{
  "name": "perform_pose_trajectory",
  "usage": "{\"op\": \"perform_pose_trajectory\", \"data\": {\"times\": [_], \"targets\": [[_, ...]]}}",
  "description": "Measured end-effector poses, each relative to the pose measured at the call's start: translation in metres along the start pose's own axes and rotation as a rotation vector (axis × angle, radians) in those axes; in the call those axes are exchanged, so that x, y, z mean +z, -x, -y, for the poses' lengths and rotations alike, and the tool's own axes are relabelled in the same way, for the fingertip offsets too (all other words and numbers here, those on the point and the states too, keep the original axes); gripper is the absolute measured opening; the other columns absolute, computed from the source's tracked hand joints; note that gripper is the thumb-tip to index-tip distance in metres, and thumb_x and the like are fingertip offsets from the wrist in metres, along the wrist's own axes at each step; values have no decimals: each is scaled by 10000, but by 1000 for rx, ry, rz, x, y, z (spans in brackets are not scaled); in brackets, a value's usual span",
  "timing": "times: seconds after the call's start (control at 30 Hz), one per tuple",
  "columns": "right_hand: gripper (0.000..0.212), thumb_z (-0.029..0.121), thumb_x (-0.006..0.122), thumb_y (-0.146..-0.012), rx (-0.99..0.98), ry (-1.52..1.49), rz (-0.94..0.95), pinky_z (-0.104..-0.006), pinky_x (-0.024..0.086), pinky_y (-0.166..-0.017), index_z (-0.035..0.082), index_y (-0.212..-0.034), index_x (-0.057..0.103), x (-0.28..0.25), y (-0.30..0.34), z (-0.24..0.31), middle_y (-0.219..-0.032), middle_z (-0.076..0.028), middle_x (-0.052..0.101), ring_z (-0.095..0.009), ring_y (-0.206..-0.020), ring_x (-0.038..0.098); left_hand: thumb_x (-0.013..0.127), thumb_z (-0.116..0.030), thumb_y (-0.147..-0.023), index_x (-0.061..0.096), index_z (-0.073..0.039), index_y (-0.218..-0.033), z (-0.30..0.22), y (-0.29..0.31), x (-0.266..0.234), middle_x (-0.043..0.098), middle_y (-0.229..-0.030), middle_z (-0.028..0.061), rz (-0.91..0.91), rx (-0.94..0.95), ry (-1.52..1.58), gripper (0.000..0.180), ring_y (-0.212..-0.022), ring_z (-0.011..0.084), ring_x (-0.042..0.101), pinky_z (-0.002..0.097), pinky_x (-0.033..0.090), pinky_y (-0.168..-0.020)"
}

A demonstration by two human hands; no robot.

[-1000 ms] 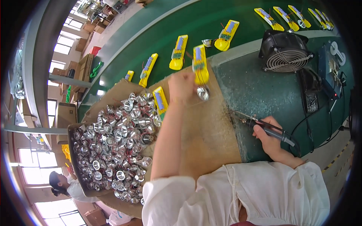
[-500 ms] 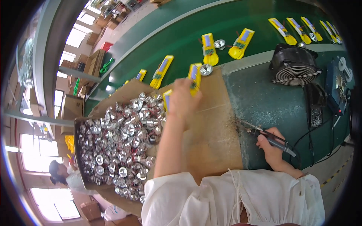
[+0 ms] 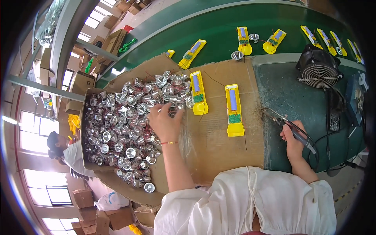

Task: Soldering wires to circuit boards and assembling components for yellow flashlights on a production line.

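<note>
My left hand [image 3: 165,122] reaches over the right edge of a heap of shiny silver reflector cups [image 3: 121,129] in a cardboard box; its fingers touch the cups, and I cannot tell whether they grip one. My right hand [image 3: 291,139] is closed on a soldering iron [image 3: 288,124], its tip pointing left over the dark green mat. Two yellow torch halves with blue cells lie on the brown cardboard sheet [image 3: 219,149]: one [image 3: 234,111] between my hands, another [image 3: 198,98] beside the cup heap.
A green conveyor belt [image 3: 219,27] at the back carries several yellow torch halves and two loose cups. A black fan [image 3: 318,69] stands at the right. Another person [image 3: 64,150] sits at the left by stacked cardboard boxes.
My left hand has let go of the yellow torch half, which now lies on the cardboard, and has moved down-left onto the reflector cups. The right hand keeps the soldering iron.
</note>
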State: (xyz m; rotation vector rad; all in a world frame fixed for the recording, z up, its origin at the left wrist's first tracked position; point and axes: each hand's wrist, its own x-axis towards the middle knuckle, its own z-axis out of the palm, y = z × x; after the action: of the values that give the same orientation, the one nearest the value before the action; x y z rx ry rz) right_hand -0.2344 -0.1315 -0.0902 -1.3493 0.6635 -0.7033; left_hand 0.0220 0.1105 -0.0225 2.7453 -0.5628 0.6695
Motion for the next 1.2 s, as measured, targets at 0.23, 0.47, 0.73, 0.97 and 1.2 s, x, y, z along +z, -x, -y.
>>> {"op": "perform_pose_trajectory", "data": {"times": [0.23, 0.47, 0.73, 0.97, 1.2], "targets": [[137, 107, 618, -801, -34, 43, -17, -195, 414, -495, 10, -838, 528, 3, 6, 4, -671, -46, 567, -81, -574, 539, 676, -204, -709, 686, -139, -797, 13, -6, 36, 609, -903, 3, -149, 84, 250, 110, -1033, 262, 478, 407, 300, -905], [134, 81, 625, -790, -61, -4, 18, -202, 435, -513, 5, -838, 526, 4, 15, 8, -683, -48, 576, -88, -590, 553, 615, 24, -758, 622, 33, -851, -48, 41, -21, 632, -716, 41, 215, -339, 1087, 93, -651, 78, 568, 195, 453, -608], [141, 87, 643, -766, -131, 167, 244, -212, 446, -517, 7, -813, 536, 26, 21, 20, -651, -49, 600, -75, -579, 565, 654, -90, -776, 643, 14, -776, -77, 88, 12, 628, -712, 48, 589, -376, 1037, 104, -601, 83, 570, 222, 443, -525], [147, 114, 661, -764, -165, 158, 205, -208, 396, -465, 24, -774, 545, 39, 16, 12, -593, -12, 573, -42, -524, 511, 677, -110, -733, 635, -4, -751, -81, 84, 31, 563, -787, 91, 581, -216, 944, 116, -677, 182, 565, 271, 448, -607], [143, 106, 661, -764, -71, 145, 218, -199, 389, -464, 23, -766, 544, 43, 16, 9, -592, -9, 568, -37, -525, 500, 674, -112, -743, 630, 9, -746, -84, 81, 33, 556, -795, 86, 597, -236, 963, 129, -646, 152, 562, 253, 453, -582]]}}
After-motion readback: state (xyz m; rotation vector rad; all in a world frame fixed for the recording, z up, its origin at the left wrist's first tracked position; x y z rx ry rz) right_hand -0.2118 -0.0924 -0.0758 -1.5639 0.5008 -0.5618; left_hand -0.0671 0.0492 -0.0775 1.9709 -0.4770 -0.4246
